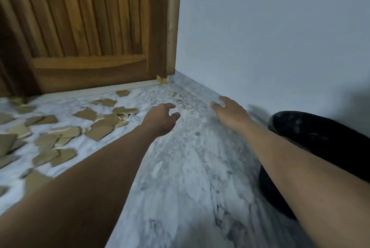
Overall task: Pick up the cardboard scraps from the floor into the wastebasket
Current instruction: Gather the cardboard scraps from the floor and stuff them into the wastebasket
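Black wastebasket (320, 135), contents unclear, apart from scraps (100, 127)

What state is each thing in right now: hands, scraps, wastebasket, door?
Left hand: empty, fingers loosely curled.
Right hand: empty, fingers relaxed.
Cardboard scraps: scattered on the floor, none held.
Wastebasket: partly hidden behind the right forearm; contents unseen.
Door: shut.

Floor (180, 167): smooth stone with grey-white veining like marble and a faint sheen. Cardboard scraps (100, 130): brown paperboard, matt, with paler, rough torn edges. Door (90, 17): brown wood, vertical ribbed slats, visible grain, low satin finish. Wall (270, 27): pale paint, flat and matt. Wastebasket (320, 133): black, smooth, whitish scuffs near the rim.
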The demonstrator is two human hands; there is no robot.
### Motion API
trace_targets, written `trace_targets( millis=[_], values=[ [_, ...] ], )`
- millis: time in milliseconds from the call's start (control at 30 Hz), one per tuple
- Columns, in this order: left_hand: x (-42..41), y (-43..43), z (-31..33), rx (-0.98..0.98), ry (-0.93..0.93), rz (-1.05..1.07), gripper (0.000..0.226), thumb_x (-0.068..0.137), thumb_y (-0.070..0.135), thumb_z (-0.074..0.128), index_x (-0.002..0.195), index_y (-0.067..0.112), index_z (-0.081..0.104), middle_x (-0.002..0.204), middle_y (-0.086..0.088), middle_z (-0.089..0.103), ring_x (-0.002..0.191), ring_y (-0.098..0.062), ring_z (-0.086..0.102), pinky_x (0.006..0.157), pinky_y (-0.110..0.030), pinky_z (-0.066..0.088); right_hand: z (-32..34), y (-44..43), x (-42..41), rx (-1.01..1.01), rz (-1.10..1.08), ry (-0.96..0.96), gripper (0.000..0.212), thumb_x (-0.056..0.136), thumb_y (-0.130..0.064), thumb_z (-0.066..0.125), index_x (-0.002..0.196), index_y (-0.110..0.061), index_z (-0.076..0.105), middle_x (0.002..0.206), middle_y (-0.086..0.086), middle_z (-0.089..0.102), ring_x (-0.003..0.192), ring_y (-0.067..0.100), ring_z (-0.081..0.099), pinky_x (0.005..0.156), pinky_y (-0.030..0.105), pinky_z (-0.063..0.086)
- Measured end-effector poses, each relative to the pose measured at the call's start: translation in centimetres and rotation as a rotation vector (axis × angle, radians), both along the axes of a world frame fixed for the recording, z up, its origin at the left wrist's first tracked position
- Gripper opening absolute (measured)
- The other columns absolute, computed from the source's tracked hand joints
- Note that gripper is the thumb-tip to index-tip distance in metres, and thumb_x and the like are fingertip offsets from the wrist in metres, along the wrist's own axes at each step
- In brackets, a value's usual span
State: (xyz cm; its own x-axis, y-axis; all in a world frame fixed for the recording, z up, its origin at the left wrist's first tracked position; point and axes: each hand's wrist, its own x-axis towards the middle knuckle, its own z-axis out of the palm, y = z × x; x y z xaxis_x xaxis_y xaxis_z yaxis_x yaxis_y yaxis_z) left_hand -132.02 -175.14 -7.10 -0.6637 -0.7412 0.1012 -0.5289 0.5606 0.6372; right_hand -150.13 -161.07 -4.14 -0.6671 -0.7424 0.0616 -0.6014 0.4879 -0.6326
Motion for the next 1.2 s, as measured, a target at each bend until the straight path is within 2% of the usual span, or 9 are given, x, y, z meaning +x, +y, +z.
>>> trace_targets(
  millis=[200,467,567,667,767,833,967,1067,1200],
  values=[
    [10.6,-10.5,-4.3,0.055,-0.016,0.176,0.052,0.103,0.039,0.054,0.148,0.015,0.049,0.148,-0.010,0.055,0.133,-0.031,0.053,0.105,-0.035,0.041,-4.3,-14.6,7.7,0.075,0.104,-0.101,0.071,0.100,-0.062,0.042,0.160,-0.029,0.025,0.167,0.002,0.024,0.148,0.027,0.033,0.117,0.044,0.034],
    [21.9,-20.4,-9.8,0.150,-0.172,0.331,0.075,0.098,0.055,0.053,0.159,0.018,0.029,0.153,-0.016,0.047,0.141,-0.035,0.043,0.107,-0.041,0.039,-7.2,-29.3,14.6,0.217,0.219,-0.109,0.072,0.101,-0.059,0.044,0.161,-0.024,0.023,0.164,0.008,0.022,0.146,0.030,0.035,0.107,0.038,0.036],
    [21.9,-24.3,-13.3,0.148,-0.237,0.384,0.091,0.090,0.073,0.049,0.160,0.023,0.023,0.161,-0.016,0.033,0.151,-0.034,0.024,0.120,-0.047,0.025,-10.5,-34.4,14.2,0.242,0.287,-0.084,0.073,0.100,-0.057,0.048,0.160,-0.023,0.023,0.159,0.008,0.026,0.140,0.030,0.041,0.097,0.033,0.036],
    [19.8,-27.9,-17.3,0.112,-0.243,0.469,0.120,0.064,0.100,0.033,0.161,0.031,0.016,0.165,-0.016,0.022,0.153,-0.039,0.012,0.121,-0.060,0.017,-15.0,-39.7,12.0,0.286,0.339,-0.054,0.082,0.096,-0.061,0.053,0.161,-0.024,0.020,0.163,0.006,0.020,0.144,0.030,0.036,0.109,0.040,0.038],
    [16.8,-31.2,-21.2,0.105,-0.285,0.516,0.122,0.064,0.101,0.037,0.161,0.041,-0.005,0.170,-0.012,-0.006,0.153,-0.045,-0.015,0.118,-0.070,-0.002,-19.4,-44.9,9.0,0.318,0.369,-0.020,0.090,0.091,-0.069,0.053,0.161,-0.025,0.019,0.167,0.006,0.009,0.151,0.029,0.026,0.118,0.049,0.031],
    [15.1,-32.9,-23.2,0.045,-0.368,0.528,0.123,0.058,0.107,0.024,0.157,0.046,-0.017,0.167,-0.010,-0.021,0.148,-0.048,-0.027,0.114,-0.075,-0.008,-21.9,-48.3,7.1,0.358,0.357,0.046,0.094,0.088,-0.077,0.047,0.162,-0.027,0.015,0.170,0.006,-0.004,0.156,0.027,0.007,0.121,0.057,0.017],
    [13.5,-35.2,-26.5,-0.030,-0.462,0.589,0.115,0.063,0.105,0.003,0.159,0.044,-0.011,0.168,-0.008,-0.021,0.149,-0.046,-0.024,0.114,-0.072,-0.013,-26.0,-55.1,4.2,0.376,0.306,0.115,0.091,0.091,-0.081,0.032,0.162,-0.031,0.005,0.170,0.007,-0.009,0.156,0.028,-0.009,0.120,0.064,-0.004],
    [13.8,-35.5,-26.5,-0.079,-0.453,0.634,0.108,0.070,0.101,0.002,0.160,0.042,-0.003,0.170,-0.005,-0.016,0.153,-0.041,-0.018,0.117,-0.067,-0.015,-27.7,-58.9,3.7,0.298,0.297,0.071,0.086,0.094,-0.078,0.027,0.162,-0.030,0.004,0.170,0.011,0.006,0.156,0.029,0.003,0.121,0.062,-0.005],
    [13.8,-35.8,-25.9,-0.028,-0.441,0.672,0.104,0.076,0.096,0.003,0.160,0.037,-0.012,0.169,0.000,-0.015,0.155,-0.034,-0.016,0.120,-0.063,-0.013,-28.0,-63.5,3.8,0.175,0.265,0.126,0.088,0.092,-0.078,0.034,0.161,-0.029,0.012,0.167,0.011,0.010,0.154,0.032,0.008,0.121,0.062,-0.001]
  ],
)
